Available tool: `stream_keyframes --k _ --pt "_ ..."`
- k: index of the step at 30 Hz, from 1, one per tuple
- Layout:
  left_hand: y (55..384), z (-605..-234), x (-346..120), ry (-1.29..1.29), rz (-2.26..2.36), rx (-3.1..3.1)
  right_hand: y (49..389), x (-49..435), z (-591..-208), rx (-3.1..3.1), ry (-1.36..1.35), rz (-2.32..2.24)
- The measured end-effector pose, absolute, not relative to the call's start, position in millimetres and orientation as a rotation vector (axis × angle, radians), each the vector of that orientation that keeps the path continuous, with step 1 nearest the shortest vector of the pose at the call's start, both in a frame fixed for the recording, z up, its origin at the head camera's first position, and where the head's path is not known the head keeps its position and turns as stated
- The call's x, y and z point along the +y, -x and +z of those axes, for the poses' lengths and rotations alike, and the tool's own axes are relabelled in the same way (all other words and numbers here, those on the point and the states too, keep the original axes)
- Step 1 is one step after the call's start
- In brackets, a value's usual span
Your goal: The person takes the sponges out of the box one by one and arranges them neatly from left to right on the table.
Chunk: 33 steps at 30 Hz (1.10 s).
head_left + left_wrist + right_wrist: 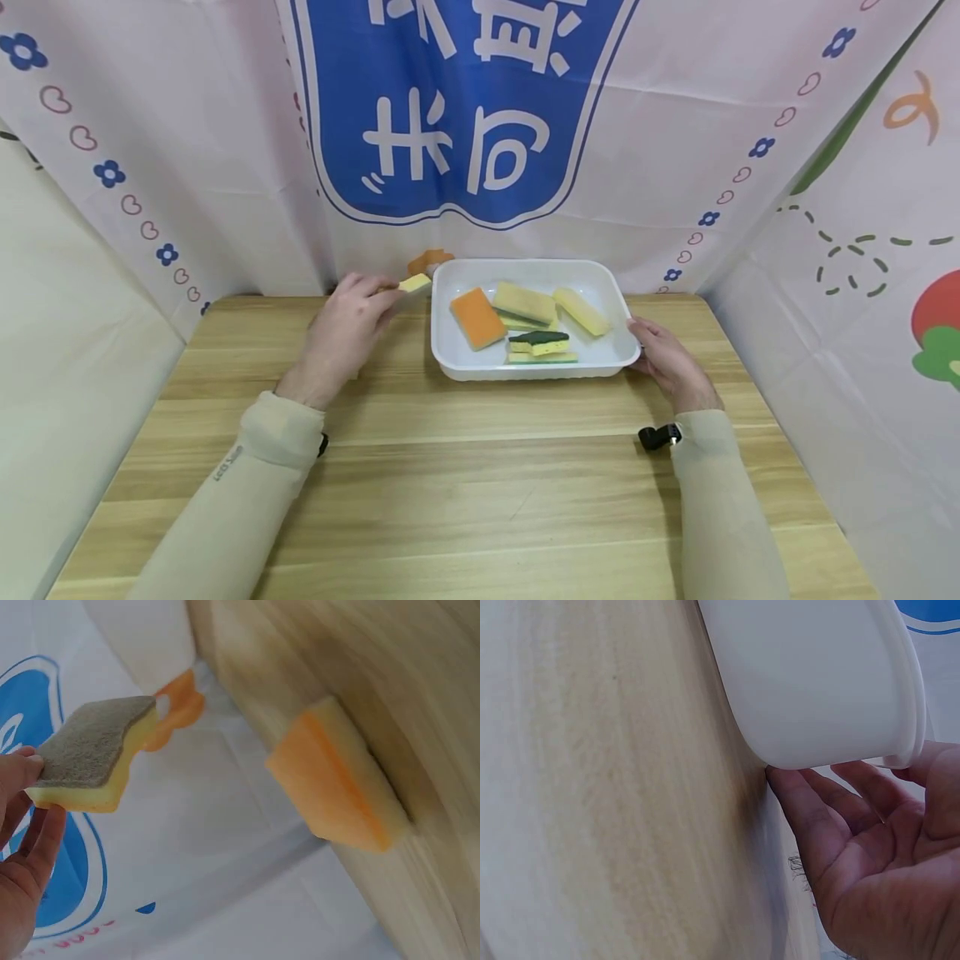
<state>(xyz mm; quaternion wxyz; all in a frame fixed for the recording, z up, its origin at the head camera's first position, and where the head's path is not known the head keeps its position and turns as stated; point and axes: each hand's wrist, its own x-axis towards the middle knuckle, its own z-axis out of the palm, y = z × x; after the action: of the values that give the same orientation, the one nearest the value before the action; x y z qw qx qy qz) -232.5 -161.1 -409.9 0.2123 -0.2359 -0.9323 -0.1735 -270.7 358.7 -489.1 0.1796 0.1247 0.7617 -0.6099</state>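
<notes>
Thumb and fingers of my left hand (347,321) pinch a sponge by one end, just off the left end of a white plastic tub (442,354). In the left wrist view this sponge (97,746) shows a grey-brown scouring face over yellow foam. Below it, an orange-faced sponge (330,784) stands on the table; the left hand hides it in the head view. My right hand (667,354) grips the tub's right end, its thumb at the rim and fingertips against the outer wall. Inside the tub lie an orange sponge (478,318), a tan-faced sponge (525,302) and several others.
Also in the tub are a pale yellow sponge (581,312) and a dark-green-topped sponge (538,340). The wooden table (480,483) ends at a printed cloth (255,167) right behind the tub. More cloth walls rise at both sides.
</notes>
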Motion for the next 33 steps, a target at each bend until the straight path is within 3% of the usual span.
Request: stream_keyframes --k 18,33 --pt "224.1 -441.3 -154.4 0.818 0.162 -2.747 274.0 361.6 -491.9 2.156 -0.287 -1.743" --pt "211.6 -460.1 -140.0 0.933 0.242 -2.728 270.7 360.5 -490.3 2.170 -0.289 -1.726"
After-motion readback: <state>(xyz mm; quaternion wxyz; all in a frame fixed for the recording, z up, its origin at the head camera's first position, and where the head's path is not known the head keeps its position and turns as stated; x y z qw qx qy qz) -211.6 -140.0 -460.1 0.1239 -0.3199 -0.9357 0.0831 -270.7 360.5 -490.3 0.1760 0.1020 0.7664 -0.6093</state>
